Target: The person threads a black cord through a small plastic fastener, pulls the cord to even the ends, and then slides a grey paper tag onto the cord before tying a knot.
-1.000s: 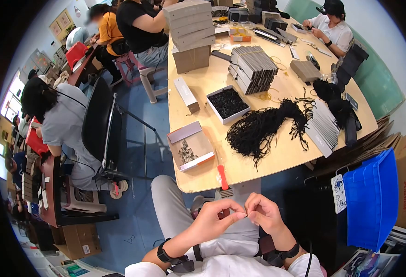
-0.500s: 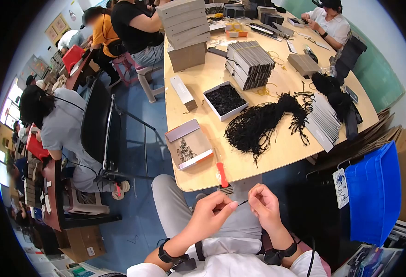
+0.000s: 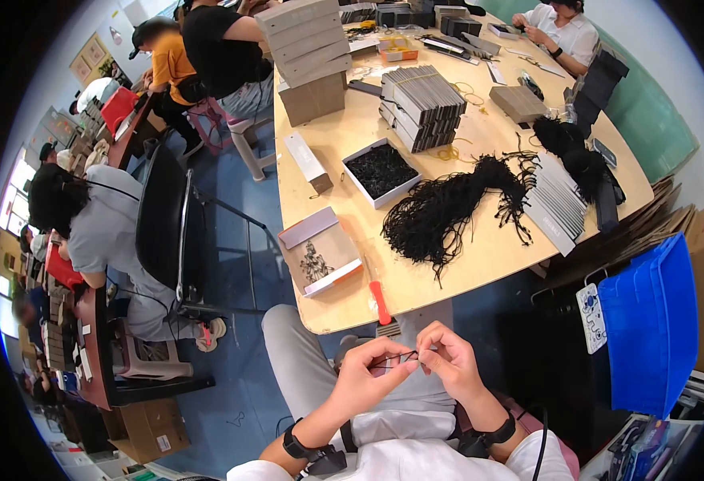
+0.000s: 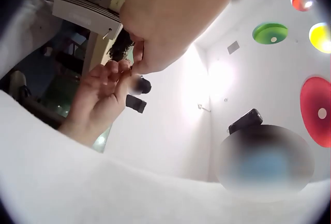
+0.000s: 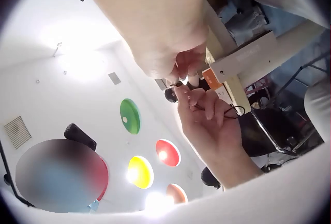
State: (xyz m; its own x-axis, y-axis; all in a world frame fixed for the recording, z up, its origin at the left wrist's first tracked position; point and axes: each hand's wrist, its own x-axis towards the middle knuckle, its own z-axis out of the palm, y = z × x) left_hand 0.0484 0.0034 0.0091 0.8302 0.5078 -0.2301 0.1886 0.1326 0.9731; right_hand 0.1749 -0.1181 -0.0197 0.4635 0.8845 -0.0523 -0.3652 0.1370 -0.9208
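Over the lap in the head view, my left hand (image 3: 372, 374) and right hand (image 3: 450, 366) meet at their fingertips. Between them runs a thin black cord (image 3: 404, 356), pinched by finger and thumb on each side. From the right wrist, the left hand (image 5: 217, 125) shows its fingers curled, with a loop of the cord (image 5: 237, 111) sticking out past them. A tiny dark, shiny piece (image 5: 177, 84) sits where the fingertips come together; its kind is too small to make out. The left wrist view shows the right hand (image 4: 98, 97) with bent fingers.
Ahead is the wooden table (image 3: 332, 309). It bears an open box of small metal parts (image 3: 316, 263), a red-handled tool (image 3: 379, 301), a white box of black pieces (image 3: 381, 172), a bundle of black cords (image 3: 440, 216) and grey strips (image 3: 556, 204). A blue bin (image 3: 652, 329) stands right.
The hands drew apart with the black cord stretched between them, then came together again at the fingertips. The table has shifted slightly left in the head view.
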